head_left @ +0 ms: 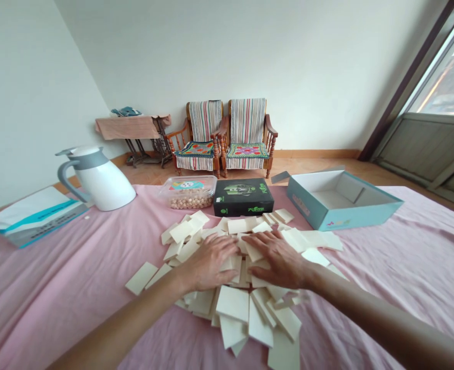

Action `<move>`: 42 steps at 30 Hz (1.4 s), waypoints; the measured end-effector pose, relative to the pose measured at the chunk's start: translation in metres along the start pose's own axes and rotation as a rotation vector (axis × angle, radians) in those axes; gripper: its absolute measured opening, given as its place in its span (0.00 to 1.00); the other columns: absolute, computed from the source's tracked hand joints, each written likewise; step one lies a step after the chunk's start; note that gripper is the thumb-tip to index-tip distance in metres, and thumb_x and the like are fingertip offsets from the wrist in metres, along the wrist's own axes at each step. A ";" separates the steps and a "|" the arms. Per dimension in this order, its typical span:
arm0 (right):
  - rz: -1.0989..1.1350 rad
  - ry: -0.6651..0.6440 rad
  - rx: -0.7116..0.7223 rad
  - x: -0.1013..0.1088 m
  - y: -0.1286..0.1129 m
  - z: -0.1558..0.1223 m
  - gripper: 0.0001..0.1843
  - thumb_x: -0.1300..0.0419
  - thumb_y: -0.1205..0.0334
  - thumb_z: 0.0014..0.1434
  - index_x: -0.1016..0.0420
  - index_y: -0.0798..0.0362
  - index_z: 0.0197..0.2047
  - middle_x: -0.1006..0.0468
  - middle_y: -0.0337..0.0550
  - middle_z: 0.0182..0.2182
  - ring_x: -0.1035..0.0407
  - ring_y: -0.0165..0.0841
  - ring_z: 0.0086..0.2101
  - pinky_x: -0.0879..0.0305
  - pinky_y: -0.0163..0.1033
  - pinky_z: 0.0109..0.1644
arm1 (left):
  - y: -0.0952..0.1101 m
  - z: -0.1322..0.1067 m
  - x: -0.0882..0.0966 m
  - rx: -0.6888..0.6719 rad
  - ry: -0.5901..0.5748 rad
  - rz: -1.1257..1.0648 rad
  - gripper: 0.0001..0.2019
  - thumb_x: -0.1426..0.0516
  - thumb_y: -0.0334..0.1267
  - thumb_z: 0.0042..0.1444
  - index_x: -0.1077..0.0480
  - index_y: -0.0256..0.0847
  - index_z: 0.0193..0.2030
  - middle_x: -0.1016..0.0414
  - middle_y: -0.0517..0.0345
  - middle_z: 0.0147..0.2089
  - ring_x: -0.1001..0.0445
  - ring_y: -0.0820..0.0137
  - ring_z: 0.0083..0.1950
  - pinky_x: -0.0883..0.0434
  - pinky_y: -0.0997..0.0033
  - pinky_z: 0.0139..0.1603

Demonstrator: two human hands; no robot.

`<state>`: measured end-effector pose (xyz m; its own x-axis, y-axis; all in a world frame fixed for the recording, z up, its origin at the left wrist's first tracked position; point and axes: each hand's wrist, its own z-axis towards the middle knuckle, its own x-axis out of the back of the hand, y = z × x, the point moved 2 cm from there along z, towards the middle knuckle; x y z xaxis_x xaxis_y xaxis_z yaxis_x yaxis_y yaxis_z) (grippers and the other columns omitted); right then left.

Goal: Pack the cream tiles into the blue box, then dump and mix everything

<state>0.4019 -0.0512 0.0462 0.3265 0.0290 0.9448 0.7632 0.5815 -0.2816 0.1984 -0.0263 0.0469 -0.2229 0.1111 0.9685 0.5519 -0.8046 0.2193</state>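
A loose heap of several cream rectangular tiles [232, 303] lies spread over the pink tablecloth [76, 277] in front of me. My left hand [208, 262] rests palm down on the middle of the heap, fingers stretched flat across the tiles. My right hand [279, 258] lies flat beside it, fingers pointing left and almost touching the left hand. Neither hand grips a tile. Tiles under both palms are hidden.
Behind the heap stand a black box [243, 197], a clear tub of round nuts [190, 192], an open teal box [340, 200] and a white jug [98, 177]. A blue-and-white box [34, 216] lies far left. Two wooden chairs [223, 136] stand by the wall.
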 end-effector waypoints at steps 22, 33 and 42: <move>-0.338 0.398 -0.408 0.069 0.109 -0.052 0.24 0.49 0.54 0.60 0.35 0.53 0.58 0.28 0.55 0.53 0.38 0.49 0.52 0.46 0.53 0.54 | -0.034 -0.025 0.010 0.132 0.051 0.094 0.16 0.51 0.33 0.59 0.31 0.44 0.52 0.30 0.52 0.59 0.35 0.62 0.62 0.51 0.48 0.67; -0.486 0.306 -0.638 0.057 0.150 -0.037 0.17 0.50 0.57 0.60 0.30 0.56 0.48 0.24 0.55 0.43 0.34 0.47 0.45 0.47 0.51 0.50 | -0.006 -0.015 0.004 0.027 -0.053 -0.090 0.26 0.43 0.46 0.56 0.38 0.45 0.61 0.35 0.50 0.63 0.38 0.59 0.64 0.46 0.52 0.67; 0.011 -0.014 0.095 0.007 0.010 0.001 0.30 0.44 0.48 0.58 0.38 0.51 0.61 0.30 0.52 0.53 0.37 0.43 0.52 0.47 0.49 0.56 | -0.008 -0.011 -0.002 0.089 -0.041 0.041 0.20 0.46 0.35 0.55 0.31 0.42 0.55 0.38 0.46 0.65 0.40 0.54 0.65 0.43 0.46 0.65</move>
<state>0.4109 -0.0448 0.0500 0.3262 0.0464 0.9442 0.7029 0.6559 -0.2750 0.1859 -0.0267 0.0416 -0.1669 0.1041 0.9805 0.6297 -0.7540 0.1873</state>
